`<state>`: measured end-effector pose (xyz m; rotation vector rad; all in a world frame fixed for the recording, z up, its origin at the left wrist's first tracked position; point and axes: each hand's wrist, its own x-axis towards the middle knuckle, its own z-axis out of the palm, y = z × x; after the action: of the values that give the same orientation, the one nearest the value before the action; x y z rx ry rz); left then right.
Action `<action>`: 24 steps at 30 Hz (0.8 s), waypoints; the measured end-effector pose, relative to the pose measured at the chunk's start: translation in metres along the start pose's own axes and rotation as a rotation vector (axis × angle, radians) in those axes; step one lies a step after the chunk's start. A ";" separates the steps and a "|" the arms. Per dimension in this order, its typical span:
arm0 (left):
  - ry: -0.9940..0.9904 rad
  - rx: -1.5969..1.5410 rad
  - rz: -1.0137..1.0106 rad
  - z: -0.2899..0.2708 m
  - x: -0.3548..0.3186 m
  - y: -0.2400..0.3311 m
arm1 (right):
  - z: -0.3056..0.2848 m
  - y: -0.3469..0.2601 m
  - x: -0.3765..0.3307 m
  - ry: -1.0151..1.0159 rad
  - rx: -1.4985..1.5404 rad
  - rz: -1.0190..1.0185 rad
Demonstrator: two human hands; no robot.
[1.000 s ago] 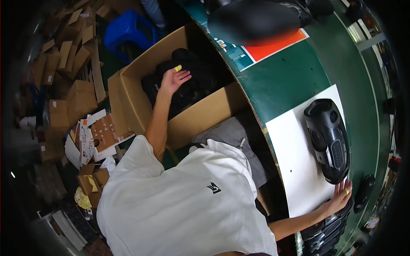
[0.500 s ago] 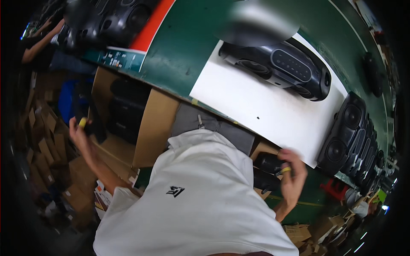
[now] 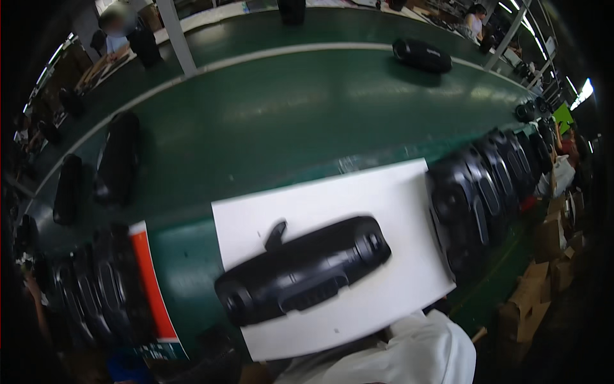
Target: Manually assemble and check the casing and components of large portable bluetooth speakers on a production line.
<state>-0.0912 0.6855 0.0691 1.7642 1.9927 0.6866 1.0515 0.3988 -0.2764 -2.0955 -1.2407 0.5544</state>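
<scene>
A black portable speaker (image 3: 304,269) lies slantwise on a white board (image 3: 384,301) at the bench's near edge. Its long body shows a panel on the near side, and a small dark upright piece (image 3: 275,235) stands behind it. Neither my left hand nor my right hand shows now; only my white shirt (image 3: 409,352) comes in at the lower edge. The speaker appears to rest on the board with no hand on it. The picture is slightly blurred.
Rows of black speakers stand right (image 3: 470,198) and left (image 3: 109,281) of the board. A red-orange strip (image 3: 152,285) borders the left row. Other speakers lie across the green surface (image 3: 268,121). Cardboard (image 3: 527,301) lies at lower right. Other people are farther off.
The view has swung up from my body and open boxes to the bench and room beyond. Both hands, seen at my sides before, have left the picture.
</scene>
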 end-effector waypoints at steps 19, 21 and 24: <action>0.459 -0.049 0.255 0.074 0.060 0.114 | 0.348 -0.104 0.068 -0.401 -0.014 -0.102; 0.347 -0.122 0.467 0.047 0.076 0.114 | 0.459 -0.191 0.114 -0.414 0.028 -0.109; -0.027 -0.305 0.655 0.039 0.091 0.135 | 0.398 -0.178 0.097 -0.454 -0.013 -0.087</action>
<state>0.0274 0.7913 0.1209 2.2015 1.1809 1.0850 0.7350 0.6697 -0.4382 -1.9759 -1.5762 1.0240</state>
